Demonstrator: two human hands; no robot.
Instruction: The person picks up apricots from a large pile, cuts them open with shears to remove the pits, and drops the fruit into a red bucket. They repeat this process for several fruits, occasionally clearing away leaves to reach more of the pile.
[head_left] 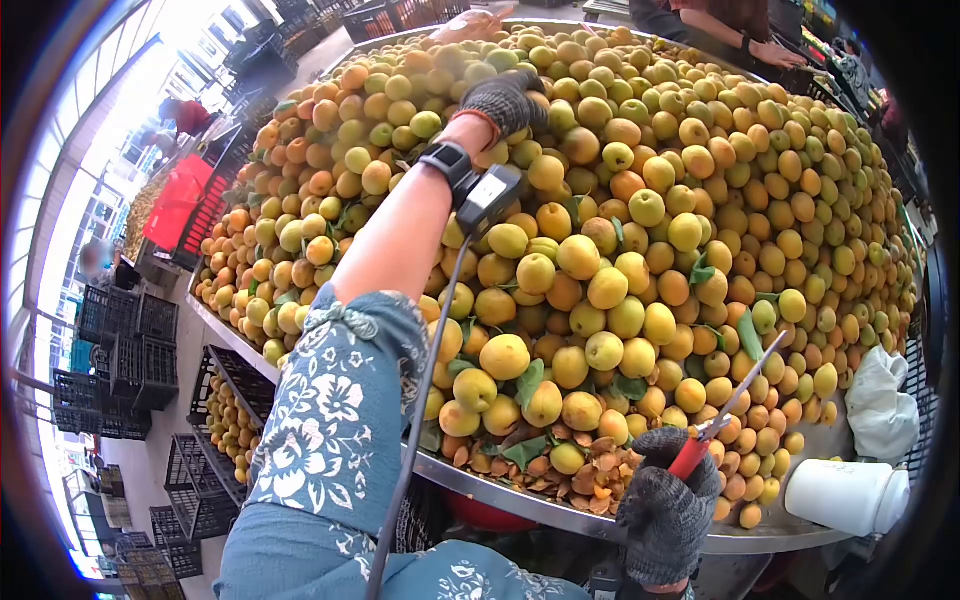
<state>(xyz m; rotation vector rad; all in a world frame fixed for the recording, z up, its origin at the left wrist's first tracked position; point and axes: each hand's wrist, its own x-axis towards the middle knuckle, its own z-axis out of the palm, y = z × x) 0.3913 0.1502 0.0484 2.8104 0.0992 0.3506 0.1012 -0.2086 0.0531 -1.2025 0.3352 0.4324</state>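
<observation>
A tall heap of yellow and orange apricots fills a round metal tray. The left hand, in a dark knitted glove, lies high on the heap near its top. Its fingers curl down over the fruit, but I cannot tell whether it grips one. The right hand, gloved alike, sits at the heap's near edge, closed round a red-handled thin-bladed knife whose blade slants up over the fruit. A white plastic jar lies on its side just right of the heap's near edge, with a crumpled white cloth beyond it. Black plastic crates stand left of the heap.
</observation>
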